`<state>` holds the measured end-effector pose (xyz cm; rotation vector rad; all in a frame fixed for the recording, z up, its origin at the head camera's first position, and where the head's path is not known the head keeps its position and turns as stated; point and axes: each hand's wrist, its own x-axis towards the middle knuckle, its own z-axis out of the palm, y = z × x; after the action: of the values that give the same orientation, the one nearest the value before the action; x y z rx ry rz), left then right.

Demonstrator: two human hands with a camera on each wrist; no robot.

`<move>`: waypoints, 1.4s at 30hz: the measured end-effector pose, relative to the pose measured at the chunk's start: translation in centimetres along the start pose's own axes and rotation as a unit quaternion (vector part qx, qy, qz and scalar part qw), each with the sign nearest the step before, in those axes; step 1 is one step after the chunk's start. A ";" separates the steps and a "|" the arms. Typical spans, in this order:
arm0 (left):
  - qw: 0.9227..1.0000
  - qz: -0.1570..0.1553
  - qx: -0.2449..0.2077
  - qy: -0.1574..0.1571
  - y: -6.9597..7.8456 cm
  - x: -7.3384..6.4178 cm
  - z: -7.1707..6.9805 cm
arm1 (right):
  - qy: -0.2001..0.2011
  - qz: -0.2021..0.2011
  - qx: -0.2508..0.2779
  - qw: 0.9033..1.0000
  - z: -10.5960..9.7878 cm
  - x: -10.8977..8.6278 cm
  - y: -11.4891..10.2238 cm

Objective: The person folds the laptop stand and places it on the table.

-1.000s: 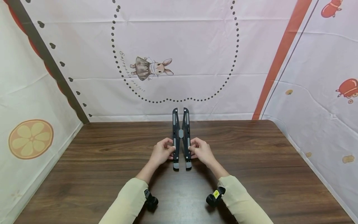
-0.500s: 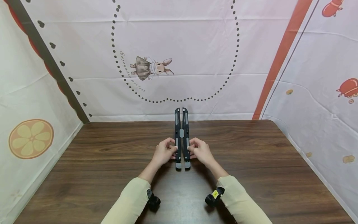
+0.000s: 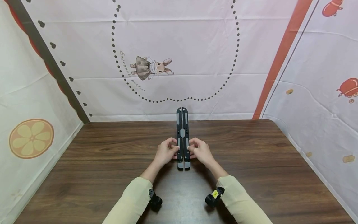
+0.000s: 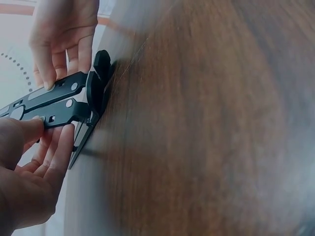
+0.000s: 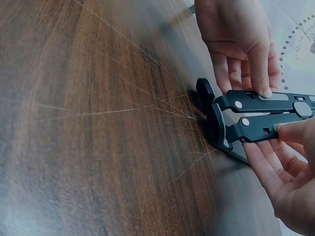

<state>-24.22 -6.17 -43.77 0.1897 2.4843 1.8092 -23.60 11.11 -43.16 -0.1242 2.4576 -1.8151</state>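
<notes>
A black folding laptop stand (image 3: 179, 126) with grey pads lies lengthwise in front of me, its two long arms side by side with a thin gap between them. A grey oval hub (image 3: 182, 133) joins them at the middle. My left hand (image 3: 165, 151) pinches the left arm near its close end, thumb on top and fingers beneath. On the other side my right hand (image 3: 202, 151) pinches the right arm the same way. In the left wrist view the stand's hooked lips (image 4: 96, 91) show at its near end. The right wrist view shows both hands on the stand (image 5: 256, 129).
A dark wooden table (image 3: 84, 168) lies beneath the hands. Behind it hangs a pale printed cloth (image 3: 201, 56) with a rabbit picture, and more cloth stands at both sides. A small black camera (image 3: 156, 202) sits at the left wrist, another (image 3: 212, 199) at the right.
The stand's two arms have drawn together from a narrow X to nearly parallel. My left hand has moved a little to the right with its arm; the right hand has hardly moved.
</notes>
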 end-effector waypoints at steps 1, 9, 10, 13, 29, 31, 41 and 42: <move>1.000 0.000 -0.001 -0.001 0.0 0.0 0.1 | 0.000 0.000 0.001 1.000 0.0 0.0 0.0; 1.000 0.004 0.006 -0.004 0.3 -0.1 0.3 | 0.001 -0.002 0.004 1.000 0.1 0.0 0.0; 1.000 0.005 0.009 -0.004 0.3 -0.1 0.3 | 0.001 -0.003 0.005 1.000 0.1 0.0 0.1; 1.000 0.009 0.016 -0.003 0.5 0.0 0.3 | 0.000 -0.009 0.007 1.000 0.1 0.0 0.1; 1.000 0.008 0.028 0.009 0.3 -0.1 0.6 | -0.001 -0.005 0.011 1.000 -0.1 -0.1 0.1; 0.999 0.013 0.045 0.018 0.4 -0.1 0.8 | 0.000 -0.007 0.005 1.000 -0.1 -0.1 0.0; 0.964 0.048 0.229 0.126 1.9 -1.2 1.3 | 0.000 0.003 -0.018 1.000 -0.2 -0.1 -0.5; 0.962 0.048 0.234 0.131 2.0 -1.3 1.4 | 0.000 0.004 -0.021 1.000 -0.2 -0.1 -0.5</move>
<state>-22.61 -4.45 -42.36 0.0949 3.1115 1.3124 -23.52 11.11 -42.59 -0.1172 2.4933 -1.7600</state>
